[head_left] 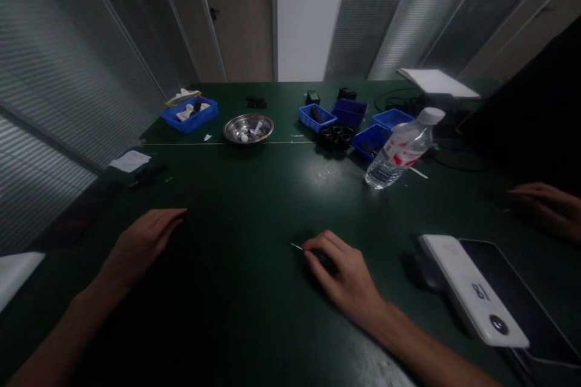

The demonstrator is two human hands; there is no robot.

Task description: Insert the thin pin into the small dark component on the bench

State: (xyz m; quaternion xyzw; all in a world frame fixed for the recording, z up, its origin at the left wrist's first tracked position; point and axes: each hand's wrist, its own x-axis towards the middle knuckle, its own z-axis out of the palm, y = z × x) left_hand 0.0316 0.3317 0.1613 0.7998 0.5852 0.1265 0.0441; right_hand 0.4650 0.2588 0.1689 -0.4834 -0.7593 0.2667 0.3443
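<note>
My right hand [338, 269] is low over the green table, thumb and forefinger pinched on a thin silvery metal pin [296, 246]. The pin's free end points left; its exact kind is too small to tell. My left hand [143, 242] hovers at the left with its fingers pressed together, tips toward the right. Something dark may sit at those fingertips, but I cannot make it out. Between the two hands lies bare dark green tabletop [240, 236].
A metal bowl [232, 136] holds small parts. Blue trays [193, 123] stand left and right behind. A water bottle [399, 154] stands ahead right. Nearer are a white power bank [469, 284], a phone [512, 290] and a mouse [424, 272]. Another person's hand [551, 205] rests at right.
</note>
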